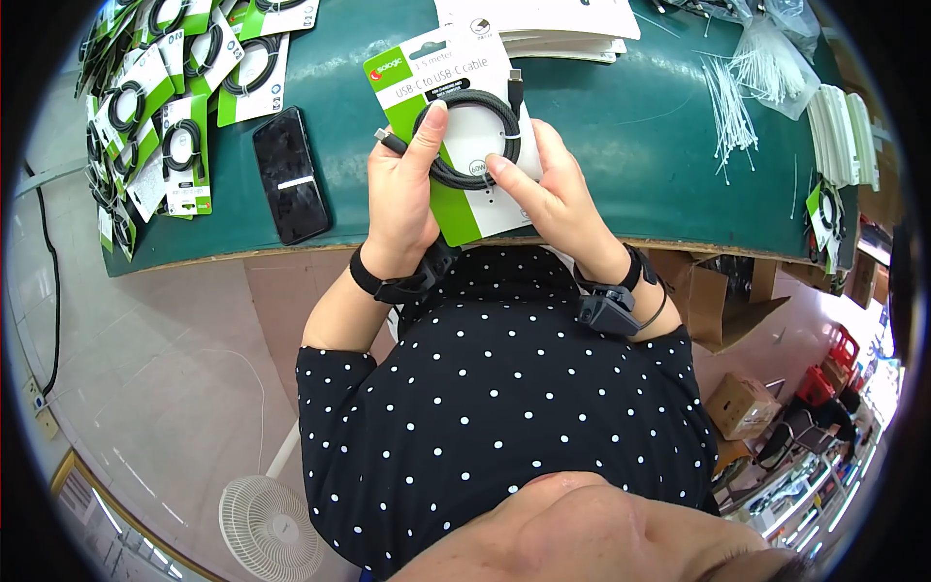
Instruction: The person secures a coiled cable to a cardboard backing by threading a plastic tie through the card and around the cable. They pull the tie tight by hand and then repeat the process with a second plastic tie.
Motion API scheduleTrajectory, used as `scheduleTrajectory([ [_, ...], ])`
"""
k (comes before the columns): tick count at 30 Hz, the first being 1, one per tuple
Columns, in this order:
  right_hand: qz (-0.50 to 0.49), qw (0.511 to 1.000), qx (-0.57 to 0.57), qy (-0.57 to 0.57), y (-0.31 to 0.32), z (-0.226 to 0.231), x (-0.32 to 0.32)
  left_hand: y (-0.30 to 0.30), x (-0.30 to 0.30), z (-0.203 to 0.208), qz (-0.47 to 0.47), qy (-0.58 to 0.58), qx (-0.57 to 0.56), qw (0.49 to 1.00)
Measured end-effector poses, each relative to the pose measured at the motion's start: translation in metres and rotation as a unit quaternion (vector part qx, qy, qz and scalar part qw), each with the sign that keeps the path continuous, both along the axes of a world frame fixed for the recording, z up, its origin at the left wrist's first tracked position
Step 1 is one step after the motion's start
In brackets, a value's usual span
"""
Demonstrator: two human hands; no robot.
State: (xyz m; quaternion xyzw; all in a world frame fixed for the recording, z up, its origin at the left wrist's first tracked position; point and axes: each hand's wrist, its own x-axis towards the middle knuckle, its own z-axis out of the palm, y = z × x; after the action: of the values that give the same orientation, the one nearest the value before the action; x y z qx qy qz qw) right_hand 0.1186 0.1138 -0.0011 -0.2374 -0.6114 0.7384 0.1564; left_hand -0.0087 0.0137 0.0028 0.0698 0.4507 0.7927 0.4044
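Both my hands hold a green-and-white packaging card (461, 215) over the near edge of the table. A coiled black braided cable (511, 121) lies against the card's front, its two metal-tipped plugs sticking out at the upper right and the left. My left hand (400, 194) grips the card's left side, thumb pressed over the coil. On the other side, my right hand (564, 199) pinches the lower right part, its thumb on the card inside the coil. The fingers behind the card are hidden. White ties show on the coil.
Carded cables (184, 150) pile up at the left, beside a black phone (291, 175). White cards (562, 44) are stacked at the back. Loose white cable ties (729, 121), a plastic bag (774, 78) and more cards (834, 136) sit right. A fan (270, 527) stands lower left.
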Motion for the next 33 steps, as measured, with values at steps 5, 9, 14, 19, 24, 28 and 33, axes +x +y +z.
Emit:
scheduleTrajectory([
  [5,0.01,0.999,0.039,0.015,0.003,-0.001,-0.003,0.002,-0.006,0.004,-0.011,-0.016,0.01,1.0],
  [9,0.016,0.999,0.029,0.02,0.009,0.0,0.0,-0.004,0.001,0.011,-0.031,0.054,-0.026,0.998],
  [14,-0.022,0.995,0.095,0.024,0.018,-0.007,-0.002,-0.007,0.001,0.003,-0.052,0.058,-0.044,0.996],
  [19,-0.106,0.839,0.524,0.106,0.027,0.012,0.004,-0.008,0.0,0.0,-0.053,0.022,-0.036,0.998],
  [24,0.035,0.788,0.603,0.121,0.023,0.02,0.002,-0.008,-0.001,-0.001,-0.083,0.007,-0.031,0.996],
  [28,0.064,0.801,0.581,0.128,0.034,0.018,0.001,-0.011,0.001,-0.002,-0.086,0.007,-0.032,0.996],
  [33,0.071,0.806,0.573,0.131,0.032,0.03,0.003,-0.015,-0.001,0.005,-0.086,0.007,-0.025,0.996],
])
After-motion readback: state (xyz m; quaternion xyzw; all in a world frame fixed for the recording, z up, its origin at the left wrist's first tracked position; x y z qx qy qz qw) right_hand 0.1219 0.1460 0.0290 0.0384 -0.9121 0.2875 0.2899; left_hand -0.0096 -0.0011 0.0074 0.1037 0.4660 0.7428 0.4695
